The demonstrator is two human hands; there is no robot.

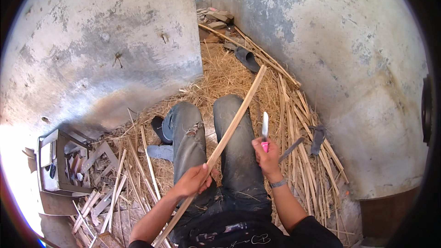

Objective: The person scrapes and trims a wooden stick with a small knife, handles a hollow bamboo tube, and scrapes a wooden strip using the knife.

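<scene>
My left hand (195,180) is closed round a long, pale strip of split wood or bamboo (234,126), which slants across my lap from lower left to upper right. Its far end rises past my right knee. In my right hand (267,160) is a knife (265,126) with a pink handle, its blade upright and pointing away from me. The blade stands apart from the strip, to its right. Both hands are over my legs in worn jeans (188,128).
Straw-like shavings (216,73) cover the floor ahead. Several long strips (294,142) lie at right along the peeling wall (358,64). A dark slipper (247,58) rests near the corner rubble (216,18). At left stands a metal frame box (59,165) beside scrap pieces (98,156).
</scene>
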